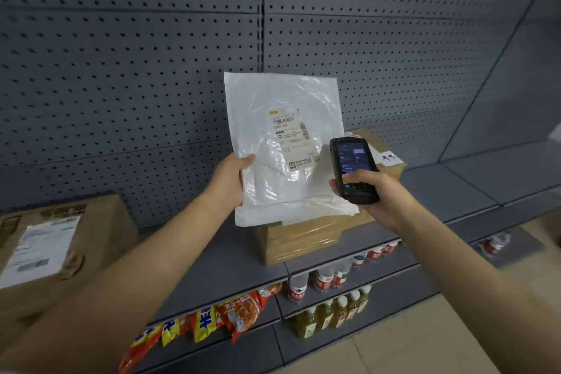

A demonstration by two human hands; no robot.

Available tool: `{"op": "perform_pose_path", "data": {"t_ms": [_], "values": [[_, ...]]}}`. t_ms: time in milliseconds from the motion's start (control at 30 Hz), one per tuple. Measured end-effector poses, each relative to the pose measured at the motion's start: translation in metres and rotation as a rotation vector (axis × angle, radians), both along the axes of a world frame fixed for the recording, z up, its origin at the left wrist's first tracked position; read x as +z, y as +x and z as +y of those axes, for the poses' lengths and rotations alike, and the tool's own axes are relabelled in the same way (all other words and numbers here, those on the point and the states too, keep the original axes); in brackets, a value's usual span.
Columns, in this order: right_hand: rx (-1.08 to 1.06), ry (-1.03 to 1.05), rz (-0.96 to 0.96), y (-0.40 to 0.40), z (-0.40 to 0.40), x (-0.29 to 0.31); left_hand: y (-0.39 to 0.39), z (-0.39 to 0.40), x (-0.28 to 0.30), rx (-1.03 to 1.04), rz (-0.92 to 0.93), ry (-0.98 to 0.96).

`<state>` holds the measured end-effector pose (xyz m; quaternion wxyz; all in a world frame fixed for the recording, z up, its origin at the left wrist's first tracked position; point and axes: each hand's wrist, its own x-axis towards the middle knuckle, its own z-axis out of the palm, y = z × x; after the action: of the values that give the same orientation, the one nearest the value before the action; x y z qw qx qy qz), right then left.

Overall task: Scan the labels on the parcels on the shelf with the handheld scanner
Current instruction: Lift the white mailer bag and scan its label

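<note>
Before the grey pegboard shelf, our left hand pinched the bag's nine-o'clock edge; light, limp, slippery, we judged. Our right hand gripped the scanner.

Glossy crinkled plastic mailer, matt cardboard box, perhaps painted-metal pegboard

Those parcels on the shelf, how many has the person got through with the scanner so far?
Nothing shows which parcels are already scanned. In hand: the left hand holds up a white plastic mailer, label facing the camera, while the right hand holds the handheld scanner beside it. Possibly left: the brown box beneath the mailer and the labelled cardboard box at far left.
</note>
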<state>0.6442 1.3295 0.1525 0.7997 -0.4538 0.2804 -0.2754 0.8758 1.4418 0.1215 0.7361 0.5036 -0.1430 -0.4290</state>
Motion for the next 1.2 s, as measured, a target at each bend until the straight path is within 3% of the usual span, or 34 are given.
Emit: {"op": "perform_pose_path", "data": {"t_ms": [333, 700, 967, 1200], "values": [[0.029, 0.042, 0.125, 0.015, -0.081, -0.024, -0.008, -0.067, -0.023, 0.096, 0.114, 0.257], [-0.002, 0.012, 0.176, 0.041, -0.099, -0.029, 0.017, -0.076, -0.038, 0.197, 0.123, 0.307], [0.101, -0.133, 0.132, 0.084, -0.061, -0.022, 0.048, -0.029, -0.038, 0.431, 0.135, 0.317], [0.297, -0.193, 0.139, 0.145, 0.023, -0.016, 0.091, 0.079, -0.048, 0.49, 0.096, 0.333]]}}
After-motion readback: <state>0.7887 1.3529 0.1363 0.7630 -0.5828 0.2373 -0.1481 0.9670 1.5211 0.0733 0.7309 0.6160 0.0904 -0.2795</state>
